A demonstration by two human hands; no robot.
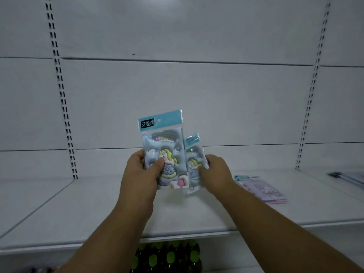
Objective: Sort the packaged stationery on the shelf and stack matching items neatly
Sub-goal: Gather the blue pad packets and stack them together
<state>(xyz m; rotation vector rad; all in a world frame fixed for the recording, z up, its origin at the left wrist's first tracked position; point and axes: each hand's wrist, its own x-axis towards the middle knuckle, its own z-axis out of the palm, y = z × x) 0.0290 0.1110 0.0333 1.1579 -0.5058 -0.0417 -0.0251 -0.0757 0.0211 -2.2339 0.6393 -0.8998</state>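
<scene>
My left hand [144, 170] grips a blue unicorn packet [167, 146] with a teal header, held upright above the white shelf [78, 203]. Just to its right, my right hand [214, 170] holds a second unicorn packet [194, 154] of the same design, turned partly edge-on and blurred. The two packets almost touch side by side. Flat on the shelf to the right lies a small stack of purple bunny packets [262, 189] with teal headers.
Something dark and flat [348, 178] lies on the shelf at the far right, too blurred to identify. Slotted uprights [63, 99] run up the white back wall. Below the shelf's front edge stand dark bottles with green caps [169, 257].
</scene>
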